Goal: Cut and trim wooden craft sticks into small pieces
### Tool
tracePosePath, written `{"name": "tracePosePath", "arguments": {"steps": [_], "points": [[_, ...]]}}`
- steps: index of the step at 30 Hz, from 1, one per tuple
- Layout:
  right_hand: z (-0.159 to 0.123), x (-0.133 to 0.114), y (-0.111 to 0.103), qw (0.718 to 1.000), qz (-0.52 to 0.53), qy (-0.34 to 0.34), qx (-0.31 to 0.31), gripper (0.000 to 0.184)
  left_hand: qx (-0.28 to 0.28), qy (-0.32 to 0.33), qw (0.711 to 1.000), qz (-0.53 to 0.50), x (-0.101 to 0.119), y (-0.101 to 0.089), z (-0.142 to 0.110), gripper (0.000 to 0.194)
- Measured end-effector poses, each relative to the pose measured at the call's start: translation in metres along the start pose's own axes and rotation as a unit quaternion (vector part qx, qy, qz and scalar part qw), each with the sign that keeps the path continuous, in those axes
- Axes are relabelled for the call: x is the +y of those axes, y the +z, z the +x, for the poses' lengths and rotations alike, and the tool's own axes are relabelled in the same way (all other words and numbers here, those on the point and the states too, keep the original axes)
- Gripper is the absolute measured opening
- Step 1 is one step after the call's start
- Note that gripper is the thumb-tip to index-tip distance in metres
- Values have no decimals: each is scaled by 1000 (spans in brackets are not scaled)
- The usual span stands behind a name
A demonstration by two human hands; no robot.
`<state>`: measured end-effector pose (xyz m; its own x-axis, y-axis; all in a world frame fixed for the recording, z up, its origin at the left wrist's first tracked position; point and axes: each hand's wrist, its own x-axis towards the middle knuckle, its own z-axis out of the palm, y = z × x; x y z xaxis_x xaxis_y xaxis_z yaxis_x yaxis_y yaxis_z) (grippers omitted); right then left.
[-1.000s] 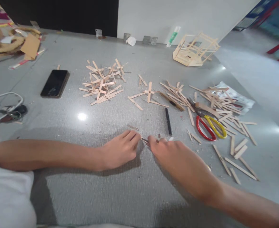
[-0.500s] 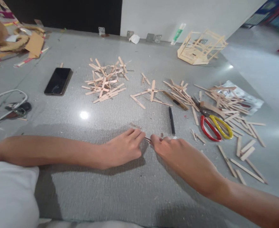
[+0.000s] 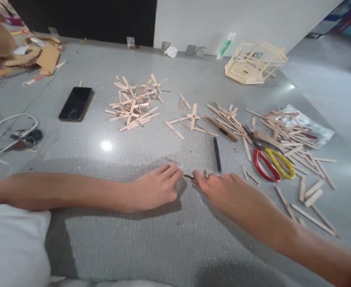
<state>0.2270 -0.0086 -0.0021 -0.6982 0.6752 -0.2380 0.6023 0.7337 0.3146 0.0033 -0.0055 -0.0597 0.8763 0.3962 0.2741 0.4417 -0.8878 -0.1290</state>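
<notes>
My left hand (image 3: 156, 188) rests on the grey floor with its fingertips pinched on one end of a small wooden stick (image 3: 188, 176). My right hand (image 3: 220, 188) closes on the other end of the same stick, fingers curled. A short stick fragment (image 3: 171, 160) lies just beyond my left fingers. A black pen (image 3: 217, 154) lies just past my right hand.
A pile of glued stick crosses (image 3: 134, 103) and a single cross (image 3: 190, 118) lie ahead. Red and yellow scissors (image 3: 271, 163) and loose sticks (image 3: 307, 191) are to the right, near a plastic packet (image 3: 310, 123). A phone (image 3: 76, 103) lies left; a stick frame (image 3: 255, 61) stands far right.
Both hands stay together on the small stick. The view has shifted slightly, so everything sits a little further right and lower in the picture.
</notes>
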Motion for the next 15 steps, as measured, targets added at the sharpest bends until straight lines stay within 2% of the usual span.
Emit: {"name": "tracePosePath", "arguments": {"steps": [8, 15], "points": [[-8, 8, -2, 1000, -5, 25, -1, 27, 0, 4, 1000, -13, 0, 1, 0, 18], [-3, 3, 1, 1000, -5, 2, -30, 35, 0, 8, 1000, 17, 0, 1, 0, 16]]}}
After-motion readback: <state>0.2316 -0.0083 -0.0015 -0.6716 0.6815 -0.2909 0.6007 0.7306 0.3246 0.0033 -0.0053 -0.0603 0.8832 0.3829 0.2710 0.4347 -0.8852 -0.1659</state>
